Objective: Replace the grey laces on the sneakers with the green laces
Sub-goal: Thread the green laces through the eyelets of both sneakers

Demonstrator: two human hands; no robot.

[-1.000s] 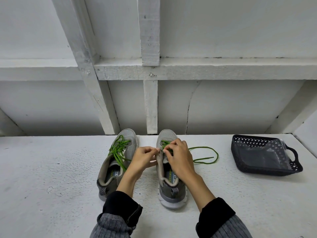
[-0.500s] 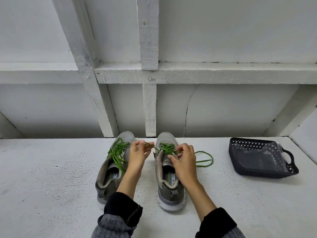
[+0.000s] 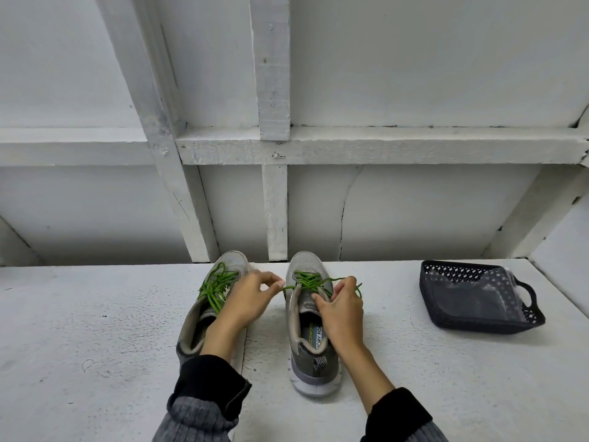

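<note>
Two sneakers stand side by side on the white table [image 3: 95,330], toes toward the wall. The green lace [image 3: 307,280] is threaded through the right sneaker [image 3: 310,317]. One end is pinched by the left hand [image 3: 251,298] between the shoes; the other is gripped by the right hand [image 3: 342,306] at the right eyelets. The left sneaker [image 3: 210,301] is laced green. The black basket [image 3: 478,298] sits well apart, rightward.

Matt knit, round cord, rough paint

The right sneaker [image 3: 310,317] under both hands shows matt grey knit cloth and a smooth rubbery sole; the green lace [image 3: 307,280] pinched there is round woven cord. Beneath lies a white table [image 3: 95,330] with rough, pitted paint. Well right of the grip, a perforated dark plastic basket [image 3: 478,323] holds glossy clear film.
</note>
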